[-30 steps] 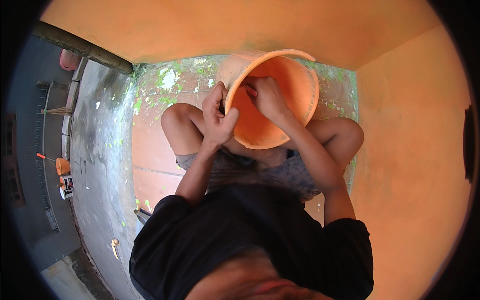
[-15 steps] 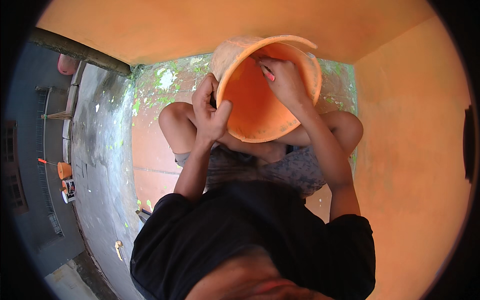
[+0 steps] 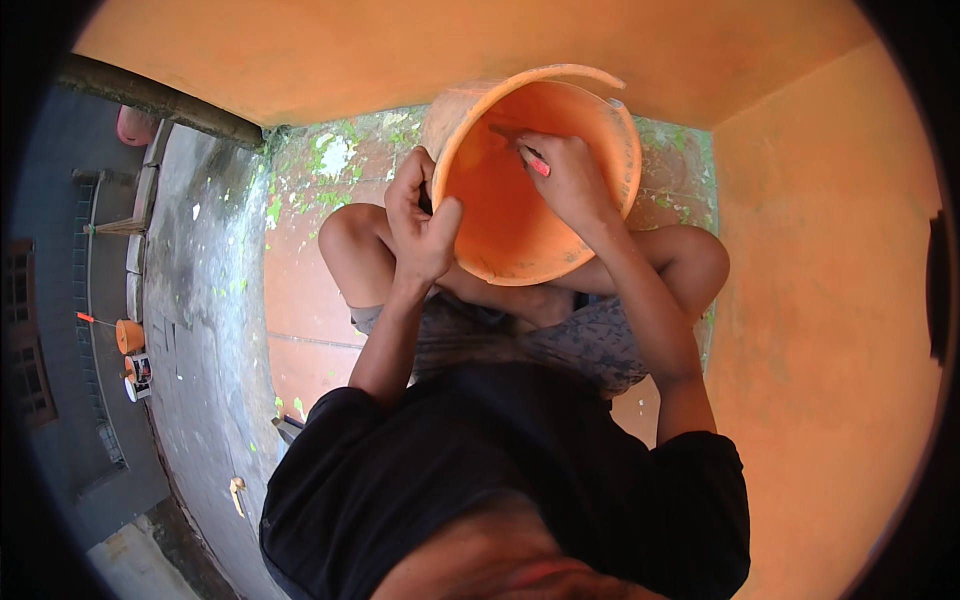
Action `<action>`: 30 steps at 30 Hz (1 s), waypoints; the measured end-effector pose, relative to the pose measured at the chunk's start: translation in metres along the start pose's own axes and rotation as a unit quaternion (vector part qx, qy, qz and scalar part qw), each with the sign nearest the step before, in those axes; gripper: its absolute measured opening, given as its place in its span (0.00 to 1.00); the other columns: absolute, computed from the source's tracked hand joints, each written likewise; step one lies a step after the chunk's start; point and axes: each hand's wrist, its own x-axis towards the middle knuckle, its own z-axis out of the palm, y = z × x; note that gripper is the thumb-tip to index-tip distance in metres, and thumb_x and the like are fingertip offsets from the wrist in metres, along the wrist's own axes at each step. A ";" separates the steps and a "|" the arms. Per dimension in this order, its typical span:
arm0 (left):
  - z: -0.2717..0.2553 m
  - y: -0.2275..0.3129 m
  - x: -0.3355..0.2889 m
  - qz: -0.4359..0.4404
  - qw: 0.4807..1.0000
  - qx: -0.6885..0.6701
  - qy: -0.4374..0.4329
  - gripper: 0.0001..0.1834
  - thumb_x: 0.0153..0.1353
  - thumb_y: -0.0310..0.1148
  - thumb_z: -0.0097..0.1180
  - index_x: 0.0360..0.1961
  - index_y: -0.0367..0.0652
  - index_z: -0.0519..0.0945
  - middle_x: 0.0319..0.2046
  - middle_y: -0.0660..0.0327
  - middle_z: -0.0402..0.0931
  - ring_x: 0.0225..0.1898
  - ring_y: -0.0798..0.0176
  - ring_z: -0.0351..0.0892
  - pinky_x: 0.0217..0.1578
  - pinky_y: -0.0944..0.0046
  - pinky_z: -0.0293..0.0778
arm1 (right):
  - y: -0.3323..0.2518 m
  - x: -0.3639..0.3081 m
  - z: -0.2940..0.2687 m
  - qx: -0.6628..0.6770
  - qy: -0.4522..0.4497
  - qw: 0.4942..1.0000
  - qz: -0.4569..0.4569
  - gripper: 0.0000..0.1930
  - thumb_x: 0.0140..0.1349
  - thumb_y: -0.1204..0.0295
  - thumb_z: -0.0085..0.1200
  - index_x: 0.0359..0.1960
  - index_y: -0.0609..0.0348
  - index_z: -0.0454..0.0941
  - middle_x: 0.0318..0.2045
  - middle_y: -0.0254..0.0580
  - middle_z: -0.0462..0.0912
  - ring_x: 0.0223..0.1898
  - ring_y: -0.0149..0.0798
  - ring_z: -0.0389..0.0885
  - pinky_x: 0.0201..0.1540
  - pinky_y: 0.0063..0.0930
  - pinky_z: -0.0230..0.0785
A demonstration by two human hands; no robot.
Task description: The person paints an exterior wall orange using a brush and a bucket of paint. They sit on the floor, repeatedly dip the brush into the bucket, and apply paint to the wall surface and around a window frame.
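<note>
An orange bucket (image 3: 490, 245) with a worn, dirty rim is tipped so that its mouth faces me, above my crossed legs. Its rim is broken at the upper right, where a strip ends loose. My left hand (image 3: 424, 222) is closed on the bucket's left rim, thumb on the near side and fingers round the outside. Inside the mouth, my right hand (image 3: 572, 185) is closed round a small slim tool with a red end (image 3: 537, 162). The tool's other end points toward the bucket's inner left wall, and its exact kind cannot be made out.
Orange walls (image 3: 830, 300) stand ahead and on the right. Brown floor tiles (image 3: 310, 290) carry green and white flecks. To the left lies a grey concrete strip (image 3: 200, 330). Beyond it are a small orange bucket (image 3: 129, 337) and a white tub (image 3: 138, 378).
My right hand has shifted slightly nearer to me inside the bucket, showing more of the tool. My left hand keeps its hold on the rim, and the bucket has barely moved.
</note>
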 end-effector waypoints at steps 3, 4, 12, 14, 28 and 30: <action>0.002 0.002 -0.001 0.002 1.000 -0.020 -0.011 0.11 0.47 0.25 0.50 0.23 0.41 0.59 0.24 0.68 0.52 0.27 0.73 0.50 0.28 0.69 0.50 | -0.005 0.012 0.005 -0.023 0.036 0.999 0.003 0.14 0.54 0.84 0.52 0.41 0.60 0.83 0.24 0.54 0.79 0.30 0.57 0.81 0.33 0.43 0.72; 0.003 0.003 0.000 0.004 1.000 -0.024 -0.017 0.11 0.47 0.25 0.50 0.23 0.41 0.59 0.24 0.68 0.52 0.27 0.73 0.50 0.28 0.69 0.50 | -0.008 0.015 0.009 -0.008 0.046 0.999 0.013 0.12 0.54 0.84 0.52 0.39 0.60 0.82 0.23 0.53 0.78 0.29 0.57 0.80 0.32 0.43 0.71; 0.009 0.005 0.001 0.020 0.999 -0.024 -0.037 0.10 0.49 0.23 0.48 0.24 0.42 0.59 0.25 0.68 0.53 0.27 0.73 0.52 0.29 0.71 0.52 | -0.023 0.003 0.042 0.112 -0.054 0.992 -0.007 0.05 0.50 0.84 0.52 0.27 0.60 0.75 0.18 0.47 0.74 0.19 0.51 0.72 0.25 0.40 0.65; 0.007 0.003 0.000 0.008 0.999 -0.046 -0.027 0.09 0.50 0.22 0.48 0.24 0.42 0.59 0.25 0.69 0.53 0.28 0.73 0.52 0.29 0.71 0.53 | -0.020 0.001 0.045 0.113 -0.069 0.991 -0.035 0.09 0.51 0.84 0.52 0.32 0.59 0.80 0.18 0.46 0.75 0.20 0.50 0.72 0.26 0.39 0.65; 0.003 -0.001 -0.003 -0.019 1.000 -0.001 -0.005 0.10 0.49 0.24 0.50 0.23 0.41 0.60 0.24 0.69 0.53 0.27 0.75 0.50 0.27 0.71 0.50 | 0.012 0.005 0.001 -0.121 -0.113 0.986 -0.003 0.13 0.55 0.83 0.52 0.39 0.62 0.85 0.32 0.55 0.84 0.36 0.57 0.83 0.39 0.44 0.74; 0.006 -0.005 -0.004 -0.019 1.000 0.002 -0.007 0.10 0.49 0.24 0.50 0.23 0.40 0.60 0.23 0.69 0.52 0.27 0.75 0.50 0.27 0.71 0.50 | 0.011 0.000 0.004 -0.107 -0.107 0.988 -0.022 0.13 0.55 0.83 0.51 0.39 0.62 0.84 0.31 0.55 0.83 0.35 0.57 0.82 0.38 0.44 0.74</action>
